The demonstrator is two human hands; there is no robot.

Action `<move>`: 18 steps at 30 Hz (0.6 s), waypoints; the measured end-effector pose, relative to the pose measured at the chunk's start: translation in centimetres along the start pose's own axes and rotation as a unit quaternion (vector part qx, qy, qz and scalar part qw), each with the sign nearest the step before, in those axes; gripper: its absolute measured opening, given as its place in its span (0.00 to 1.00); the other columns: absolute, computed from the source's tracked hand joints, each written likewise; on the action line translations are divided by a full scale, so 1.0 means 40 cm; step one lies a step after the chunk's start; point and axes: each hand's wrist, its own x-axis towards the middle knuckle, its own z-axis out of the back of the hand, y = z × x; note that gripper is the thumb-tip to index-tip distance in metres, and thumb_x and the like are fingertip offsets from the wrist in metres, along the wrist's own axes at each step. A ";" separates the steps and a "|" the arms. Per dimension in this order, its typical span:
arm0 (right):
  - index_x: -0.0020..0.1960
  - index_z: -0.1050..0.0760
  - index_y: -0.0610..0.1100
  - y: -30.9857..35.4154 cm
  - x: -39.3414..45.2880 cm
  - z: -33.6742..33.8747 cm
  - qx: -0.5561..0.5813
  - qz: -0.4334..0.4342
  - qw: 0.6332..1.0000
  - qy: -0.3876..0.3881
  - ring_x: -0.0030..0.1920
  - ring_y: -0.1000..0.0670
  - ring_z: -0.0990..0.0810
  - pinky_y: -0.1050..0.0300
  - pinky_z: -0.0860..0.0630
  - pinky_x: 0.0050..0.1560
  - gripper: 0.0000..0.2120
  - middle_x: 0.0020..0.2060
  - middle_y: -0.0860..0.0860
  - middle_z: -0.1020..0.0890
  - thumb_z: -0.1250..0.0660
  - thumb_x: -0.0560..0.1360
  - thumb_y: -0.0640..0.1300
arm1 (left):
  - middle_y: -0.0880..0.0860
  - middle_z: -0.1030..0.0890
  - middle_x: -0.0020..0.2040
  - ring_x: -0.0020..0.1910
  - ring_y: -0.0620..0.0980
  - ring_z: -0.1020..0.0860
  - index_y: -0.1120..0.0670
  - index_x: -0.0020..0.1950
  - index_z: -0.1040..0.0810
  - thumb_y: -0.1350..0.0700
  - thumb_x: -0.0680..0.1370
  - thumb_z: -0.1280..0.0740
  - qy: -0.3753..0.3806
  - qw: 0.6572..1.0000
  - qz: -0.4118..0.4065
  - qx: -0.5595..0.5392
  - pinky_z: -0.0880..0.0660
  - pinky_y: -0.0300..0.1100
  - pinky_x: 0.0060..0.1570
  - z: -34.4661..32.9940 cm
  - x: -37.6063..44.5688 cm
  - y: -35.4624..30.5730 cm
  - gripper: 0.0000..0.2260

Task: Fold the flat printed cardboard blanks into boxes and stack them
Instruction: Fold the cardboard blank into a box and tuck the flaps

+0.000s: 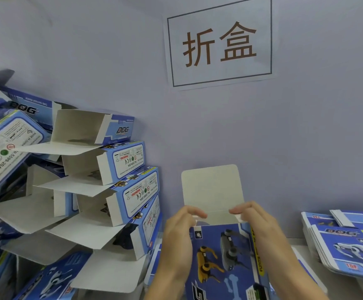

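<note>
- The left hand grips the left side of a blue printed box, its fingertips curled over the small side flap at the box's top-left corner.
- The right hand grips the right side the same way, fingers bent onto the opposite side flap.
- The box is held upright in front of the wall, between both hands; its large white lid flap stands up, unfolded, above the fingers.
- To the left, a leaning stack of folded boxes lies with open ends and white flaps turned toward the viewer.
- To the right, a pile of flat blanks rests on the table.
- A paper sign with two large characters hangs on the wall above.
</note>
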 end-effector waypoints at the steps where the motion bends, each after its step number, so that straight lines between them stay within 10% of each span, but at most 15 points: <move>1: 0.46 0.26 0.43 -0.002 -0.003 0.005 0.009 -0.010 1.000 -0.002 0.25 0.61 0.22 0.66 0.27 0.24 0.10 0.25 0.59 0.22 0.44 0.81 0.40 | 0.50 0.18 0.41 0.33 0.43 0.18 0.56 0.49 0.24 0.63 0.81 0.45 0.011 1.000 0.007 -0.011 0.26 0.35 0.27 -0.003 -0.003 -0.004 0.10; 4: 0.54 0.32 0.47 -0.007 -0.013 0.012 0.065 -0.054 0.996 -0.026 0.25 0.57 0.19 0.64 0.28 0.22 0.03 0.27 0.53 0.19 0.42 0.82 0.41 | 0.55 0.16 0.40 0.37 0.56 0.16 0.48 0.55 0.29 0.63 0.81 0.43 0.013 0.996 0.034 -0.082 0.23 0.42 0.28 -0.017 -0.017 -0.026 0.11; 9: 0.69 0.34 0.52 0.001 0.014 0.013 0.065 -0.048 0.996 -0.033 0.25 0.70 0.23 0.72 0.29 0.22 0.21 0.41 0.56 0.24 0.45 0.81 0.33 | 0.54 0.15 0.42 0.42 0.60 0.14 0.36 0.56 0.30 0.61 0.81 0.40 -0.021 0.988 0.081 -0.133 0.21 0.43 0.29 -0.025 -0.020 -0.041 0.17; 13: 0.54 0.26 0.61 0.008 -0.002 0.005 0.098 -0.041 0.994 0.036 0.36 0.55 0.14 0.63 0.22 0.27 0.15 0.37 0.53 0.14 0.38 0.70 0.48 | 0.58 0.14 0.46 0.40 0.59 0.15 0.38 0.55 0.27 0.62 0.81 0.41 -0.030 0.986 0.076 -0.146 0.21 0.43 0.29 -0.027 -0.019 -0.042 0.17; 18: 0.43 0.24 0.61 0.005 -0.007 0.001 0.100 -0.004 0.995 0.024 0.38 0.45 0.13 0.58 0.22 0.28 0.14 0.39 0.45 0.14 0.42 0.78 0.44 | 0.55 0.16 0.43 0.38 0.58 0.15 0.34 0.51 0.24 0.65 0.81 0.43 -0.043 0.988 0.021 -0.148 0.21 0.43 0.29 -0.027 -0.012 -0.033 0.23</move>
